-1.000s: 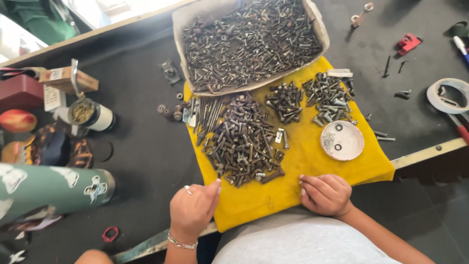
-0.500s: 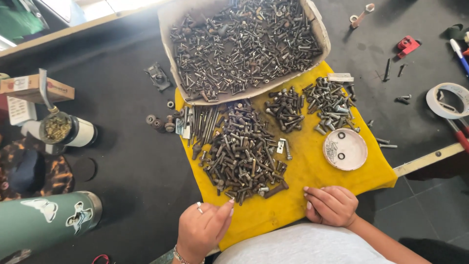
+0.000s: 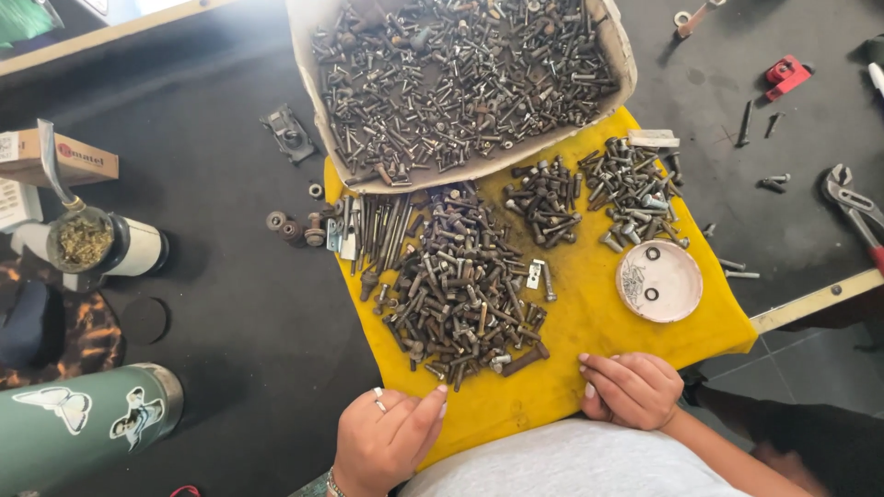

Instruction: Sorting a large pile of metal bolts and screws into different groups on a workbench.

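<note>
From the head view, your two hands had slid lower and nearer your body than half a second before, while the yellow cloth (image 3: 589,322) and everything on it had drifted up and to the right as your head dipped. Your left hand (image 3: 387,440) rested at the near edge of the cloth, fingers (image 3: 419,419) pressed together and laid flat, pinching nothing, two rings showing. Your right hand (image 3: 631,388) lay on the cloth's near edge, fingers curled loosely under; you could not tell whether anything sat beneath them. Both hands were just below the big pile of bolts (image 3: 460,294), which had stayed in the middle of the cloth, and neither touched it.

Beyond that pile, two smaller heaps of bolts (image 3: 589,193) sat on the far part of the cloth, and a row of long bolts (image 3: 373,225) lay at its left edge. A small round dish (image 3: 658,281) with two washers rested on the cloth's right side. The cardboard box (image 3: 460,83) full of mixed bolts overlapped the cloth's far edge.

The dark desk (image 3: 221,230) carried the cloth. Left of the cloth stood a cup with a metal straw (image 3: 87,241) and a green bottle (image 3: 83,428) lying on its side. Right of the cloth lay pliers (image 3: 852,202) and a red clamp (image 3: 783,74). Grey floor tiles (image 3: 829,359) showed beyond the desk's edge, right of the cloth.
</note>
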